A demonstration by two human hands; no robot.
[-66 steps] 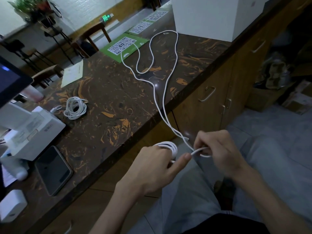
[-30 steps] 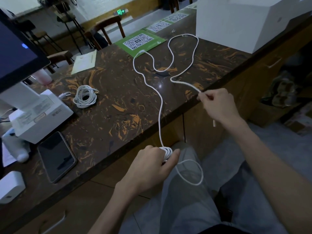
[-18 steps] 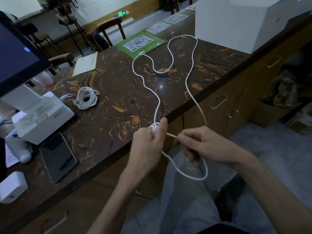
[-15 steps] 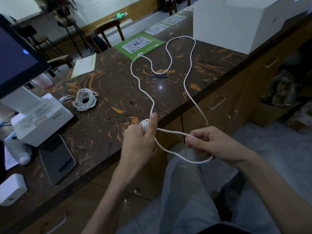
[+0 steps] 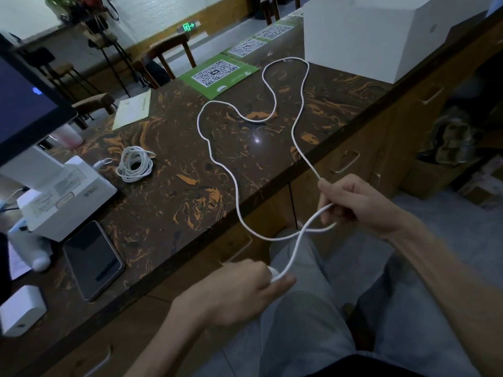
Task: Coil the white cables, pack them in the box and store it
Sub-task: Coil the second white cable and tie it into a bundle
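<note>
Left hand [image 5: 239,292] fingers curled round small coil of white cable [image 5: 298,110]; right hand [image 5: 353,205] pinches loop; rest snakes across counter [image 5: 168,202].

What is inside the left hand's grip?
The left hand grips wound white cable; only a small bit shows by the thumb. How many turns it holds is covered by the fingers.

Left hand [image 5: 239,292] drops from the counter edge at frame centre, 0.5 s ago, to lower centre over the lap, gripping the small coil. Right hand [image 5: 356,205] rises and shifts right, pinching the white cable [image 5: 299,112]. Loop between the hands stretches out and crosses itself. Cable's loops on the countertop [image 5: 168,202] narrow slightly.
</note>
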